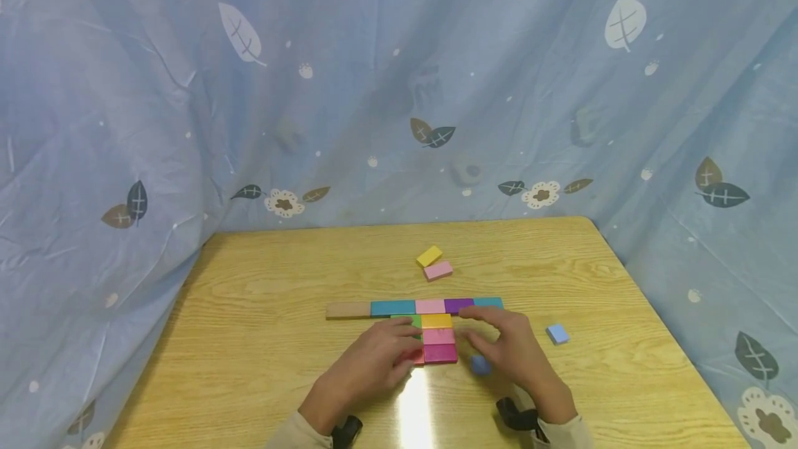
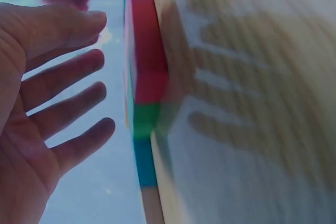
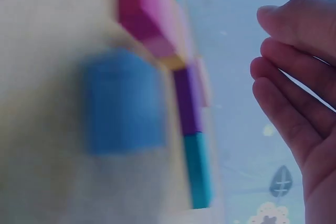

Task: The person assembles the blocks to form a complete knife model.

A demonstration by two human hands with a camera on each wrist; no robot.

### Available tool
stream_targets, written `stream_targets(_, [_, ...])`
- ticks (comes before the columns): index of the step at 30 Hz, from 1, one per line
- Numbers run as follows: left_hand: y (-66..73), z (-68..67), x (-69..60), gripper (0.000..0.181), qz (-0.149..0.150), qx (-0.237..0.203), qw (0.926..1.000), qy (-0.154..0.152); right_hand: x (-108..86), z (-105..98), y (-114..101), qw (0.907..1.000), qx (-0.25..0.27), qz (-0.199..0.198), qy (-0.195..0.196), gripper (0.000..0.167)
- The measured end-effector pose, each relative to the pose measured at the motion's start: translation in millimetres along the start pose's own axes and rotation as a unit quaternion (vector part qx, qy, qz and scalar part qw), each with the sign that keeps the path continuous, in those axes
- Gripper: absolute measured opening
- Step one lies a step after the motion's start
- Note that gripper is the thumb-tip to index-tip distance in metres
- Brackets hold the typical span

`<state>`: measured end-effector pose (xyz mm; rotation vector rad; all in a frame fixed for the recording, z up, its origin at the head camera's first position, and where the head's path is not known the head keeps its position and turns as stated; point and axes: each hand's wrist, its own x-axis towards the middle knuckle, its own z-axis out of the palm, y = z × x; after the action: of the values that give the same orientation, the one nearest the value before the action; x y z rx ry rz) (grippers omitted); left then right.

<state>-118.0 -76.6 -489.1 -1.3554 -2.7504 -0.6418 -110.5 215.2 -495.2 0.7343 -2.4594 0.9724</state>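
A row of flat blocks lies on the table: a tan block [image 1: 348, 310], a teal block [image 1: 393, 307], a pink one, a purple block [image 3: 186, 100] and another teal block [image 3: 197, 169]. Against its near side sit two columns, with an orange block [image 1: 436, 321], a pink block [image 1: 438, 337] and a magenta block [image 1: 440, 354] on the right. My left hand [image 1: 377, 353] hovers over the left column, hiding part of its green and red blocks [image 2: 149, 40]. My right hand [image 1: 514, 345] is raised right of the columns, above a small blue block [image 1: 480, 365]. Both hands hold nothing, fingers spread or loosely bent.
Beyond the row lie a yellow block [image 1: 429, 256] and a loose pink block [image 1: 438, 271], close together. A light blue block [image 1: 557, 334] sits to the right of my right hand. Patterned blue cloth [image 1: 374, 89] hangs around the wooden table [image 1: 262, 269].
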Motion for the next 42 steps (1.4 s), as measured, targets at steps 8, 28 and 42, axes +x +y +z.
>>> stream_targets(8, [14.0, 4.2, 20.9, 0.026, -0.012, 0.017, 0.9988, -0.044, 36.5, -19.4, 20.5, 0.9997, 0.004, 0.018, 0.014, 0.032])
stream_targets(28, [18.3, 18.3, 28.7, 0.029, -0.054, 0.026, 0.9948, -0.082, 97.7, -5.1, 72.9, 0.9833, 0.143, 0.098, -0.055, 0.023])
stream_targets(42, [21.7, 20.6, 35.8, 0.028, -0.052, 0.037, 0.9952, -0.075, 108.1, 26.9, 108.3, 0.9551, 0.212, 0.16, -0.13, 0.034])
